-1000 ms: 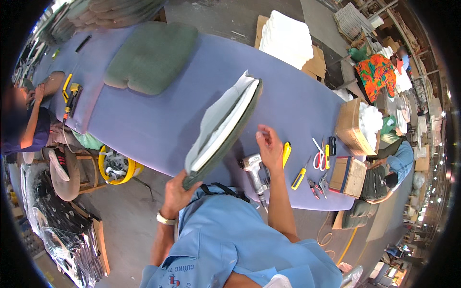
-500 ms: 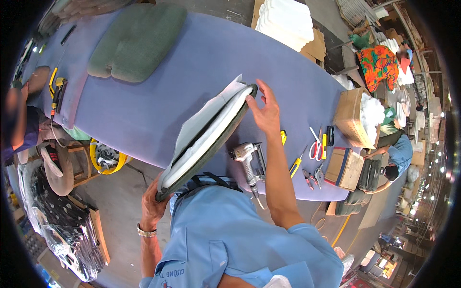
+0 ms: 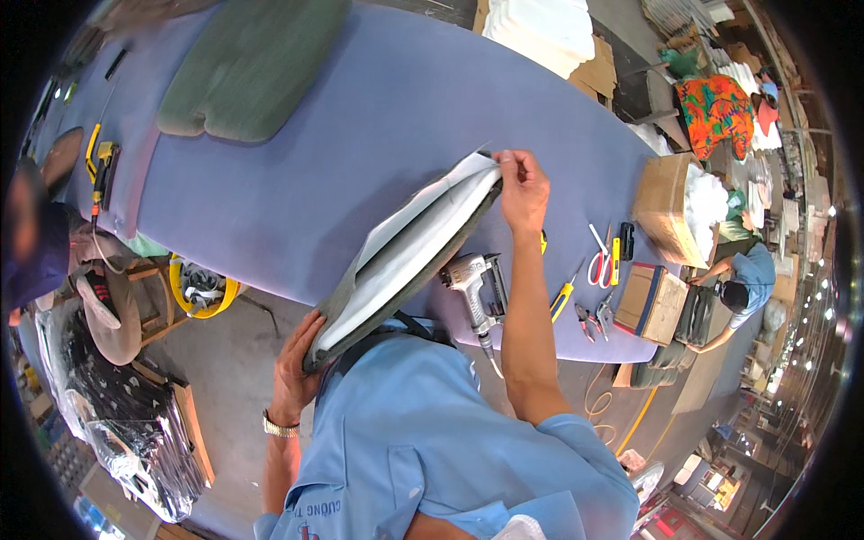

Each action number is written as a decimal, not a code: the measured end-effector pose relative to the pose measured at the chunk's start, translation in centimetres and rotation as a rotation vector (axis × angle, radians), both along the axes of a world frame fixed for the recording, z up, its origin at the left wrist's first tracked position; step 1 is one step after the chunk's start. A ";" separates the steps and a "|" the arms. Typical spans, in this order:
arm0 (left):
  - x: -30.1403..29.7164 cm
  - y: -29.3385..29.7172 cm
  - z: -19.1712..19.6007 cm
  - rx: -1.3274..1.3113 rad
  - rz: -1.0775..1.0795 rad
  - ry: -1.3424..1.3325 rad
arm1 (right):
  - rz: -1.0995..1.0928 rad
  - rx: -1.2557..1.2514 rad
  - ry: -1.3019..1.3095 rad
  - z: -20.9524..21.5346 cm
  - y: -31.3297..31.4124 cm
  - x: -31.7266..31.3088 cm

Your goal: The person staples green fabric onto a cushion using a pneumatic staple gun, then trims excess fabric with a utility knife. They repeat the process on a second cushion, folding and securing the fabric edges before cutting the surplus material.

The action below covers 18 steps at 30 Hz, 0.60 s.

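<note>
A dark green seat cushion is held on edge and tilted in front of my body, at the table's near edge. Its side gapes, showing white padding and a pale lining within the cover. My left hand grips its lower left end, fingers partly hidden behind it. At the upper right tip, my right hand pinches the cover's edge. Beside my right forearm lies a silver pneumatic staple gun with its hose. Farther off, another dark green cushion rests flat on the blue-covered table.
To the right lie a yellow-handled screwdriver, red-handled scissors, pliers and a small box. Beyond stands a carton of white stuffing. A power driver and yellow bucket are at left. Co-workers are on both sides.
My right hand has closed from spread fingers onto the cushion's upper tip. The cushion has shifted slightly right and its opening shows wider. My left hand keeps its end.
</note>
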State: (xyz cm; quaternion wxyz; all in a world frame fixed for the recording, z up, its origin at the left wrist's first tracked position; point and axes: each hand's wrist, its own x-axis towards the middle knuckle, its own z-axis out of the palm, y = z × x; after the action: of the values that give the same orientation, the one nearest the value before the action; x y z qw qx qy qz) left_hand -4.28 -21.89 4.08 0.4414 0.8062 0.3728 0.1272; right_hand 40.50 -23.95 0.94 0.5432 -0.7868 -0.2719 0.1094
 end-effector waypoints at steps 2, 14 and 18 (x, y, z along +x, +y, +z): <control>0.2 1.0 0.3 0.048 -0.050 -0.009 | -0.004 0.003 -0.028 -0.5 -0.8 0.2; -2.4 2.5 -3.4 -0.301 0.077 -0.302 | 0.008 0.268 0.402 -6.9 -7.5 0.3; -1.3 2.5 -7.0 -0.700 0.309 -0.294 | -0.121 0.299 0.737 -7.8 -10.9 -0.4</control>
State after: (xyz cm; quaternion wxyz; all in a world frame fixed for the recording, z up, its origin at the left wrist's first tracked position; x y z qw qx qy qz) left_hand -5.55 -19.42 -2.97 0.7133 0.5151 0.4433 0.1714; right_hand 40.09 -34.81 -6.87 0.7181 -0.6218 -0.0250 0.3116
